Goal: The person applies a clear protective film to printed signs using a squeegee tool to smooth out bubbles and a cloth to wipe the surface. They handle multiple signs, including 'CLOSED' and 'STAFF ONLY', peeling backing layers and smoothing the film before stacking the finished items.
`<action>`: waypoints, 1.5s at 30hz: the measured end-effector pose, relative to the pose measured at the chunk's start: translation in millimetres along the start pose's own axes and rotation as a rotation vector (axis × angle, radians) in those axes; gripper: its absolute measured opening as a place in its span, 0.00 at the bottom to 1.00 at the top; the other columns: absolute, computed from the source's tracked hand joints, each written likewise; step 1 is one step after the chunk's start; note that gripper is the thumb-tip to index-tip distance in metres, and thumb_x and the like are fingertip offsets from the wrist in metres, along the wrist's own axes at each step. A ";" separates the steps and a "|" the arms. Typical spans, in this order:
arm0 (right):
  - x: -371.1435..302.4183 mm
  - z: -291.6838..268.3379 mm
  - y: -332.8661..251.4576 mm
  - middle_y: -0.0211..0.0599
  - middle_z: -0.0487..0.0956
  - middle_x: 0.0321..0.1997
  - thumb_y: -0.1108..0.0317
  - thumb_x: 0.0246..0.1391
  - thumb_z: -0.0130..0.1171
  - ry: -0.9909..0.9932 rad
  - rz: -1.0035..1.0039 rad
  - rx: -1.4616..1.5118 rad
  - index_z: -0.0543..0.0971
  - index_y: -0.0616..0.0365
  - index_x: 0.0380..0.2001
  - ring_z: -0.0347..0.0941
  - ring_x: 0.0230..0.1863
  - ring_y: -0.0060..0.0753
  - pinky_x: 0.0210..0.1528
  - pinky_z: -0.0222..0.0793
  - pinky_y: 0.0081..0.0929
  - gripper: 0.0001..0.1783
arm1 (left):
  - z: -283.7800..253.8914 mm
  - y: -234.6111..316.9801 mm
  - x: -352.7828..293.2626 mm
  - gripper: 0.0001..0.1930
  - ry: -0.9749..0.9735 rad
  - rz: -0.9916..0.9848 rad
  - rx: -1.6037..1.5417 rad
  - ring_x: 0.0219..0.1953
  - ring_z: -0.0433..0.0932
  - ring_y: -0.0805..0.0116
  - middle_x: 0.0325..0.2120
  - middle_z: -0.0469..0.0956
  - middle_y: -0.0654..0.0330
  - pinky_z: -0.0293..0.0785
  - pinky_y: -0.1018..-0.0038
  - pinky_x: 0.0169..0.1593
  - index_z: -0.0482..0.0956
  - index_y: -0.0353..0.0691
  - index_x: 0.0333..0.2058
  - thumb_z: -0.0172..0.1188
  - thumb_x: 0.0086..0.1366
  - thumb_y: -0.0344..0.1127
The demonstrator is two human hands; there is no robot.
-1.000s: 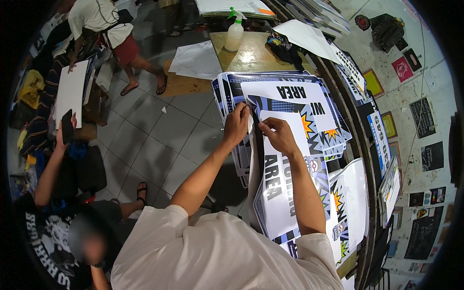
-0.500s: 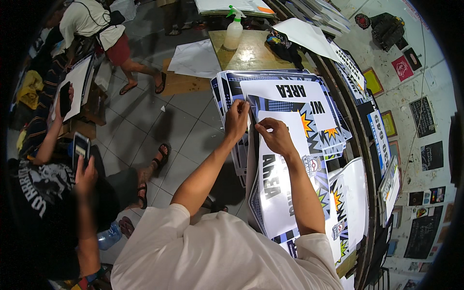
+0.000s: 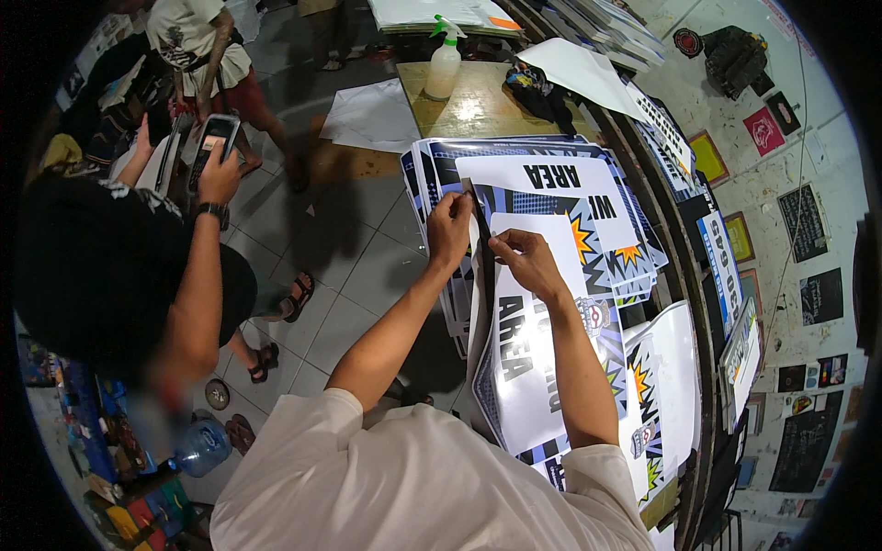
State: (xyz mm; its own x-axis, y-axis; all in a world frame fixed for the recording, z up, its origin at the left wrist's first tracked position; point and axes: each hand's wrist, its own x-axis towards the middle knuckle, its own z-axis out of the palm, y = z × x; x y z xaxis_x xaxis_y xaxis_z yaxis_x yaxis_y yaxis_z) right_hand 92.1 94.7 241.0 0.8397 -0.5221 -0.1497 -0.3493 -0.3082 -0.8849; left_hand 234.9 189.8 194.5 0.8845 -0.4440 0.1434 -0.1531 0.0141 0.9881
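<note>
My left hand (image 3: 449, 230) is closed in a pinch on the left edge of a printed sheet (image 3: 542, 204) with blue patterns, orange starbursts and white panels with black lettering. Close by on the right, my right hand (image 3: 525, 259) also pinches, its thumb and forefinger together at the sheet's edge beside a white panel (image 3: 531, 367). Between the two hands runs a narrow dark strip (image 3: 482, 241). Along its left side the sheet lifts and curls, showing a grey-white underside. Under it lies a stack of similar prints (image 3: 424, 174). My fingertips partly hide what they grip.
Beyond the stack, a spray bottle (image 3: 443, 69) and a dark bundled cloth (image 3: 542, 92) rest on a wooden board (image 3: 469, 115). More prints (image 3: 666, 386) lie at the right. On the left, a person in black (image 3: 101, 266) holds a phone (image 3: 213, 147); another person stands behind.
My hands stay almost in place at the sheet's edge. The person in black at the left has leaned forward and moved the phone farther away; the person behind has turned and straightened.
</note>
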 end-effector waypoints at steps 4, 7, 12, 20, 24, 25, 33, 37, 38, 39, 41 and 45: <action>5.5 0.7 -20.1 0.48 0.86 0.34 0.47 0.63 0.63 0.146 0.095 0.240 0.84 0.69 0.38 0.82 0.37 0.34 0.45 0.75 0.30 0.29 | -2.1 16.5 -0.2 0.15 0.008 0.022 0.028 0.22 0.76 0.69 0.21 0.80 0.57 0.72 0.69 0.31 0.78 0.32 0.31 0.62 0.70 0.40; 18.2 9.9 -50.0 0.48 0.86 0.33 0.46 0.60 0.65 0.345 -0.082 -0.081 0.85 0.67 0.39 0.84 0.35 0.37 0.42 0.77 0.32 0.28 | -2.8 27.8 -4.3 0.13 -0.012 0.075 0.045 0.22 0.78 0.69 0.21 0.82 0.56 0.73 0.70 0.30 0.78 0.32 0.30 0.64 0.69 0.38; 41.9 9.1 -70.4 0.48 0.87 0.33 0.53 0.61 0.66 0.390 -0.142 -0.178 0.86 0.69 0.40 0.83 0.33 0.32 0.39 0.76 0.27 0.23 | -2.5 36.6 -7.3 0.13 -0.039 0.165 0.091 0.23 0.80 0.68 0.22 0.82 0.53 0.73 0.70 0.31 0.79 0.33 0.31 0.62 0.70 0.38; 57.0 0.3 -35.5 0.45 0.85 0.30 0.62 0.64 0.63 0.292 0.050 0.231 0.83 0.76 0.40 0.83 0.32 0.30 0.34 0.80 0.25 0.20 | -7.0 10.6 -6.1 0.18 0.015 0.115 0.031 0.23 0.76 0.67 0.22 0.80 0.54 0.71 0.68 0.30 0.79 0.32 0.34 0.59 0.74 0.45; 54.4 0.4 -21.6 0.45 0.85 0.33 0.61 0.64 0.63 0.302 0.088 0.367 0.83 0.73 0.40 0.83 0.32 0.32 0.36 0.82 0.27 0.19 | -4.8 -16.5 -4.1 0.20 0.069 0.075 0.066 0.24 0.75 0.67 0.22 0.79 0.56 0.71 0.68 0.31 0.80 0.32 0.34 0.58 0.74 0.48; 52.5 0.4 -18.5 0.44 0.85 0.33 0.61 0.64 0.63 0.313 0.091 0.386 0.83 0.72 0.39 0.83 0.32 0.33 0.36 0.82 0.27 0.19 | -5.0 -21.6 -3.6 0.20 0.062 0.050 0.063 0.24 0.75 0.67 0.22 0.79 0.56 0.71 0.68 0.31 0.80 0.32 0.34 0.58 0.74 0.48; 41.0 -11.2 -4.8 0.43 0.84 0.33 0.62 0.65 0.63 0.390 0.141 0.491 0.83 0.68 0.37 0.83 0.33 0.34 0.37 0.83 0.29 0.15 | -2.3 -50.7 -1.4 0.20 0.061 -0.036 0.047 0.25 0.75 0.67 0.22 0.79 0.57 0.71 0.67 0.33 0.80 0.32 0.34 0.59 0.73 0.47; 37.7 -16.3 -3.7 0.43 0.84 0.34 0.63 0.65 0.63 0.420 0.160 0.494 0.83 0.67 0.36 0.84 0.34 0.34 0.38 0.83 0.30 0.15 | -1.9 -65.0 -4.2 0.20 0.090 -0.054 0.119 0.25 0.76 0.65 0.22 0.79 0.56 0.72 0.67 0.34 0.80 0.32 0.35 0.60 0.73 0.47; 36.4 -16.9 -5.3 0.43 0.84 0.34 0.63 0.65 0.63 0.424 0.165 0.498 0.83 0.67 0.36 0.84 0.34 0.34 0.38 0.83 0.30 0.15 | -1.6 -71.9 -4.3 0.20 0.102 -0.044 0.111 0.26 0.77 0.65 0.23 0.80 0.56 0.72 0.67 0.35 0.80 0.32 0.35 0.60 0.73 0.47; 34.6 -18.2 -6.7 0.44 0.85 0.34 0.63 0.65 0.63 0.433 0.177 0.493 0.83 0.67 0.36 0.84 0.34 0.34 0.38 0.83 0.30 0.15 | -1.6 -74.1 -4.5 0.20 0.113 -0.035 0.103 0.26 0.77 0.64 0.23 0.80 0.56 0.73 0.67 0.35 0.80 0.32 0.35 0.60 0.73 0.47; 31.1 -19.9 -9.3 0.44 0.85 0.34 0.63 0.65 0.63 0.450 0.202 0.485 0.83 0.67 0.35 0.84 0.34 0.34 0.38 0.83 0.30 0.14 | -3.0 -78.9 -6.3 0.20 0.098 -0.071 0.122 0.27 0.78 0.63 0.24 0.81 0.55 0.73 0.66 0.36 0.80 0.32 0.36 0.60 0.73 0.47; 27.9 -27.7 -3.0 0.38 0.82 0.31 0.62 0.64 0.64 0.463 0.193 0.505 0.82 0.64 0.34 0.81 0.32 0.30 0.38 0.84 0.31 0.14 | -1.4 -92.4 -5.6 0.20 0.097 -0.136 0.129 0.29 0.80 0.62 0.25 0.82 0.54 0.74 0.65 0.37 0.80 0.31 0.36 0.60 0.72 0.47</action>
State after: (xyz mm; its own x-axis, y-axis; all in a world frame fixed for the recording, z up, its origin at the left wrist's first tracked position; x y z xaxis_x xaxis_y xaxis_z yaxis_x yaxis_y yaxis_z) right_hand 105.1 59.0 251.7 0.4802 -0.8491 -0.2203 -0.1444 0.1712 -0.9746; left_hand 244.8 192.2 102.4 0.9381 -0.3457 0.0204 -0.0793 -0.1571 0.9844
